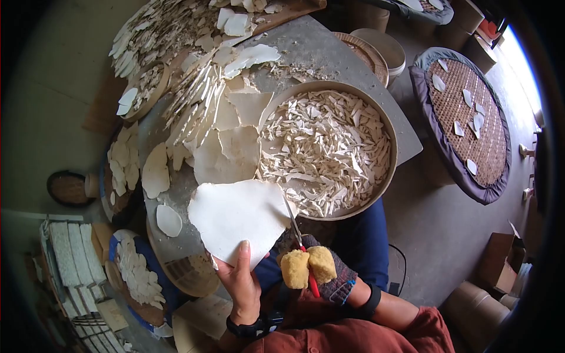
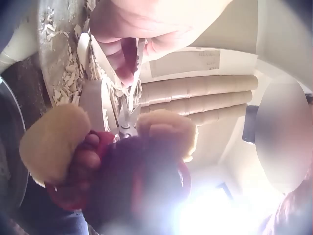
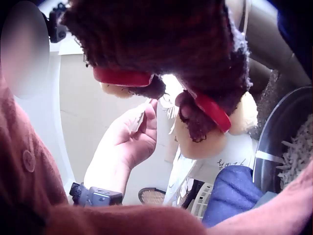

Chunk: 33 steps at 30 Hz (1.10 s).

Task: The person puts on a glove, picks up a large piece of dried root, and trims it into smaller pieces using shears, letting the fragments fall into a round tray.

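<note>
A large white flat sheet (image 1: 238, 215) with an uneven edge is pinched in my left hand (image 1: 241, 285), thumb on top and fingers beneath. My right hand (image 1: 338, 276), in a dark knitted glove, grips red-handled scissors (image 1: 313, 286) padded with yellow foam (image 1: 294, 269). The scissor blades (image 1: 292, 220) lie at the sheet's right edge. In the left wrist view, the blades (image 2: 128, 120) are just below my left hand (image 2: 151, 24). In the right wrist view, my gloved hand (image 3: 161, 44) has its fingers through the red handles, with my left hand (image 3: 127, 142) beyond.
A round tray (image 1: 393, 170) full of narrow white strips sits right of the sheet on a grey table (image 1: 406, 138). Stacked flat pieces (image 1: 226, 156) lie behind and left. A woven tray (image 1: 474, 141) with several white pieces stands farther right. More trays stand at the left.
</note>
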Tool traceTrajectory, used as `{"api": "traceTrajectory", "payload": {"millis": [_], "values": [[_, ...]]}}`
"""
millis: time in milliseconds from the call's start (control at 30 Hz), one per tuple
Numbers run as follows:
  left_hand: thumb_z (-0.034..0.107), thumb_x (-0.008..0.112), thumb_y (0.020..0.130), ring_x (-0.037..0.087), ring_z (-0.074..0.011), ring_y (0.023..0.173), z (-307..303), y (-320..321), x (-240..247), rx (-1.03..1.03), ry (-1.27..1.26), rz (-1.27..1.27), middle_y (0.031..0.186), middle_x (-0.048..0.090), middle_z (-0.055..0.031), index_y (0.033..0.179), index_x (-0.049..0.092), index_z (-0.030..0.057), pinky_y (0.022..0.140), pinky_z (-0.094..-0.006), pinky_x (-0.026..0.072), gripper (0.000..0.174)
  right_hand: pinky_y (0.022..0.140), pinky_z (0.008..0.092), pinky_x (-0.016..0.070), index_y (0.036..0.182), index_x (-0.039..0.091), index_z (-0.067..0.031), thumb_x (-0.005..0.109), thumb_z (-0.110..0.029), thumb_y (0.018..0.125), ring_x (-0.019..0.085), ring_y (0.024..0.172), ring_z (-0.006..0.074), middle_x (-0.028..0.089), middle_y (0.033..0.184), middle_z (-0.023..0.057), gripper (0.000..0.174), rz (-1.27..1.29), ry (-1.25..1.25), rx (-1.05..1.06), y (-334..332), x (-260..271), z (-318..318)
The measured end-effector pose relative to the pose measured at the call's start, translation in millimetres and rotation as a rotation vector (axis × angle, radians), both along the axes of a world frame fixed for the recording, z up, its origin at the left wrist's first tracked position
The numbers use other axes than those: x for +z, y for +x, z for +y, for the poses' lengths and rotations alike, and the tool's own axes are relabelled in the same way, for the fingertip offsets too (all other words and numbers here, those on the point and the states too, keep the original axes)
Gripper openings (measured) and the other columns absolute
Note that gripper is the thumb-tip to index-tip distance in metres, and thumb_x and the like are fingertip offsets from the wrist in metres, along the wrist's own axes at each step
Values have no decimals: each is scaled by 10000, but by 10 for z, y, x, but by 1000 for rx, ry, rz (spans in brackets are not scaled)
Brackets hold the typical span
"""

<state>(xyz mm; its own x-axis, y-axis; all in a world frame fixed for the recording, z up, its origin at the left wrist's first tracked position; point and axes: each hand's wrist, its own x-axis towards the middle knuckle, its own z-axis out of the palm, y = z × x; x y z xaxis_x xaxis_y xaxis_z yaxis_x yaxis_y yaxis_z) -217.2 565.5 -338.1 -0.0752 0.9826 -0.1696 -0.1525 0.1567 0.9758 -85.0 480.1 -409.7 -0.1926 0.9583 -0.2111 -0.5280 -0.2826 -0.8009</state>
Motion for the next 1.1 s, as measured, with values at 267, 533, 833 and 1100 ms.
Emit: {"api": "traceTrajectory", "payload": {"millis": [267, 533, 833, 1100], "values": [[-18, 559, 840, 614, -221, 824, 130, -140, -16, -22, -38, 21, 1101, 546, -165, 1316, 300, 13, 551, -311, 568, 542, 900, 335, 474, 1133, 564, -68, 673, -151, 811, 603, 1004, 220, 612, 1095, 88, 350, -526, 157, 81, -6, -76, -21], [-23, 571, 819, 605, -206, 870, 80, -288, -35, -127, -58, 56, 1138, 524, -141, 1316, 304, 17, 574, -305, 569, 565, 882, 323, 485, 1130, 541, -59, 687, -100, 785, 605, 995, 224, 614, 1058, 91, 377, -548, 216, 8, 2, -56, 62], [2, 601, 794, 548, -208, 999, 149, -470, -50, -208, -50, 141, 1196, 491, -129, 1338, 310, 21, 784, -328, 478, 617, 914, 336, 482, 1161, 528, -34, 610, -86, 858, 600, 1030, 216, 606, 1103, 105, 318, -335, 133, 59, -8, -53, 45], [-30, 610, 799, 440, -225, 1194, 269, -319, -20, -144, 117, 61, 1342, 397, -144, 1407, 230, 27, 1006, -354, 371, 719, 934, 349, 476, 1160, 525, -25, 541, -62, 908, 595, 1041, 228, 598, 1116, 118, 255, 1219, -296, -51, -50, -225, 30]]}}
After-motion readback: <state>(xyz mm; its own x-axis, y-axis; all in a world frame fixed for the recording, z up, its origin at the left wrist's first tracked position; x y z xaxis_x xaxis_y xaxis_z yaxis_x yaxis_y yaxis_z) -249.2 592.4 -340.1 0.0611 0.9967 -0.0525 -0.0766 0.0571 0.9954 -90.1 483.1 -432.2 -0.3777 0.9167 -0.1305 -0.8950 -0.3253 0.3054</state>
